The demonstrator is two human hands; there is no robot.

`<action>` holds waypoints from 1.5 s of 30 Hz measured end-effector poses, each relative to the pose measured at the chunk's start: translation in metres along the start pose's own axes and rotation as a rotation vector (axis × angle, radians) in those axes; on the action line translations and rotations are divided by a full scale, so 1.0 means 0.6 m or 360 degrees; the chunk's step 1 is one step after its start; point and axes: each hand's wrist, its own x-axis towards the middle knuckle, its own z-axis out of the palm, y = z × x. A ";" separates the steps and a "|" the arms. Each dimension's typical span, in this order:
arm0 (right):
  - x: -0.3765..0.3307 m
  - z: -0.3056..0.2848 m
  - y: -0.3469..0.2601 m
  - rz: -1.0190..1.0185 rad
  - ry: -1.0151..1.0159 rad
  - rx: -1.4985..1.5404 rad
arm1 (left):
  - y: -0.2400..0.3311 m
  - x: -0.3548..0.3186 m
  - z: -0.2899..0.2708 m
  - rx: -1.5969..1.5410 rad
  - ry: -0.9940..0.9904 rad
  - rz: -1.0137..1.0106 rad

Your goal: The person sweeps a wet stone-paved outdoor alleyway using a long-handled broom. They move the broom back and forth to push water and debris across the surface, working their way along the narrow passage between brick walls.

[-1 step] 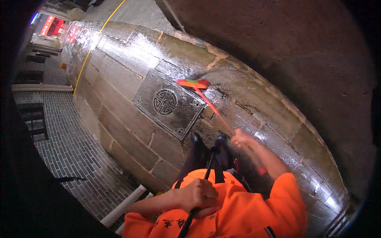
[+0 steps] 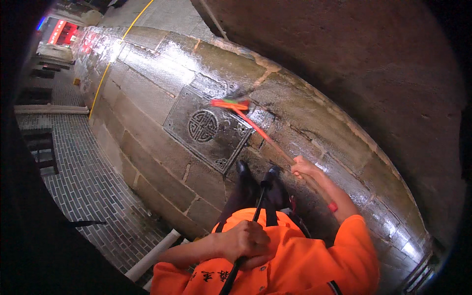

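My right hand [image 2: 304,166] is closed around the handle of an orange push broom [image 2: 260,130]. Its wide orange head, blurred and with some green on it, is over the wet paving at the far right edge of a square carved manhole cover [image 2: 202,126]. The handle slants back past my forearm to a red end cap. Against my orange shirt [image 2: 300,250], my left hand [image 2: 244,244] makes a fist around a long thin black strap or rod; I cannot tell which. It runs from the lower edge up to between my legs.
Dark boots [image 2: 243,168] stand just below the cover. Wet stone slabs [image 2: 162,162] stretch away to the upper left, crossed by a yellow hose or cable [image 2: 104,78]. A grey brick wall [image 2: 93,172] with white pipes [image 2: 152,255] borders the left, a dark brown wall [image 2: 373,64] the right.
The broom head has shifted slightly left and nearer, onto the cover's edge. My right hand has moved a little to the right with the handle. My left hand has stayed in place.
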 end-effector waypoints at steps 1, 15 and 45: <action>-0.023 -0.015 -0.015 -0.0097 -0.0053 0.0059 | -0.003 0.001 -0.006 -0.0020 0.0010 0.0023; -0.243 -0.042 0.061 0.0317 0.0678 0.1081 | -0.034 -0.072 -0.148 -0.0065 -0.0177 0.0277; 0.085 0.068 -0.050 0.0249 0.0269 0.0430 | -0.026 -0.237 -0.252 -0.0035 0.0078 0.0137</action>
